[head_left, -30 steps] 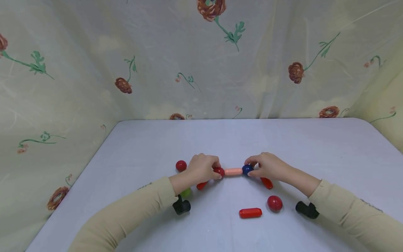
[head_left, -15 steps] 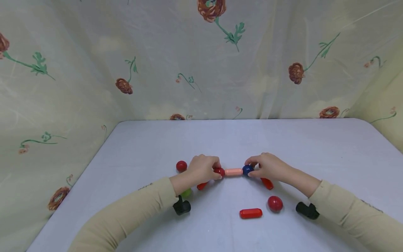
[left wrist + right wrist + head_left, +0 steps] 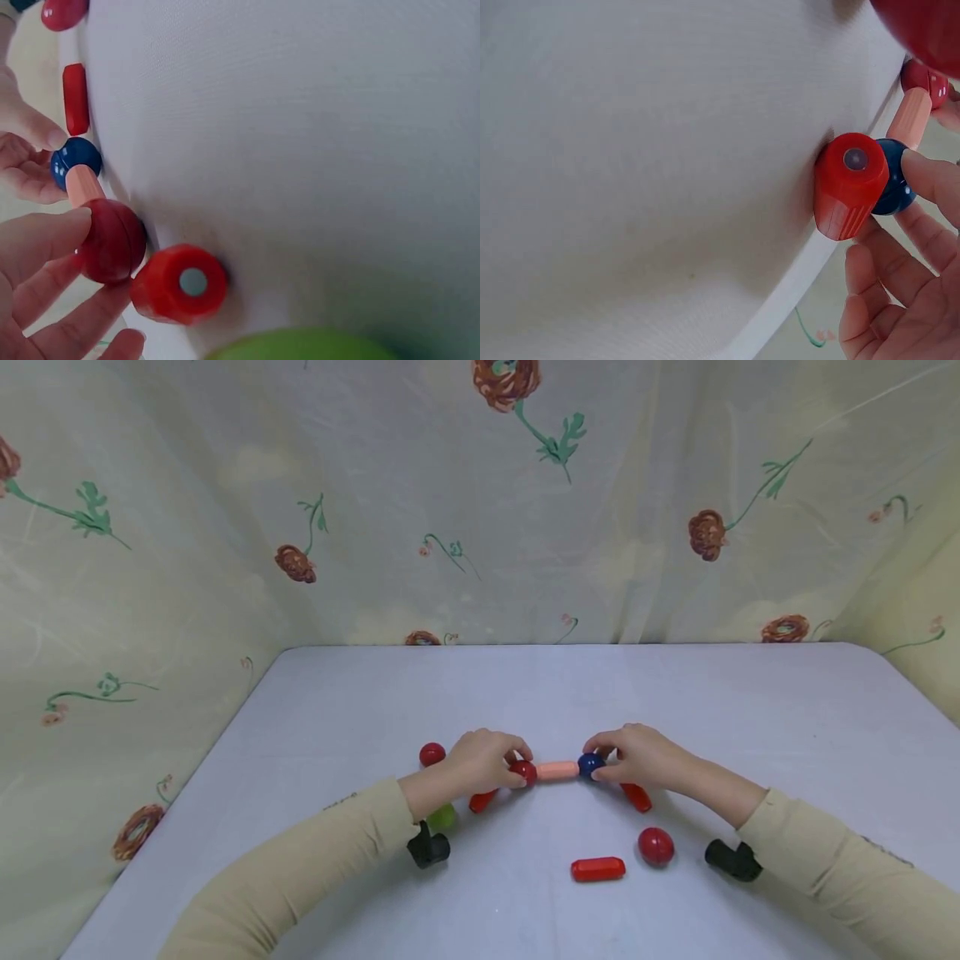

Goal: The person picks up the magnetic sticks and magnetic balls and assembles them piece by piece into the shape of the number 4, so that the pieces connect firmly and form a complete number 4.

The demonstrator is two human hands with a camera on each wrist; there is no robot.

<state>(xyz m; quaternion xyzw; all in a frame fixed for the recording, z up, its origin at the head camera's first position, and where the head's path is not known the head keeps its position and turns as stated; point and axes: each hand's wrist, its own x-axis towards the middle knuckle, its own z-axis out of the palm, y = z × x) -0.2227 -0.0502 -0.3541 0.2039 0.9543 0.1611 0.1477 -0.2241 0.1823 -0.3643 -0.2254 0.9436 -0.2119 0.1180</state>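
With thumb and fingers my left hand (image 3: 483,762) holds a red ball (image 3: 114,241). A pink rod (image 3: 557,771) runs from that ball to a blue ball (image 3: 591,766), which my right hand (image 3: 643,757) pinches. Close beside the blue ball, a red rod (image 3: 847,191) points toward me, a round metallic disc in its end. Another red rod (image 3: 180,283) angles out from the left red ball, also with a disc in its end. Part of a green ball (image 3: 442,816) shows beneath the left forearm.
On the white table (image 3: 375,693), another red ball (image 3: 432,754) lies left of the left hand. Nearer me are a loose red rod (image 3: 597,869) and a larger-looking red ball (image 3: 656,847). Black wrist cameras (image 3: 733,861) hang under both sleeves. A flowered curtain (image 3: 360,485) borders the table.
The left hand's fingers have loosened and lifted slightly on the red ball, and its forearm has shifted a little left, baring more of the green ball. The right hand stays put.
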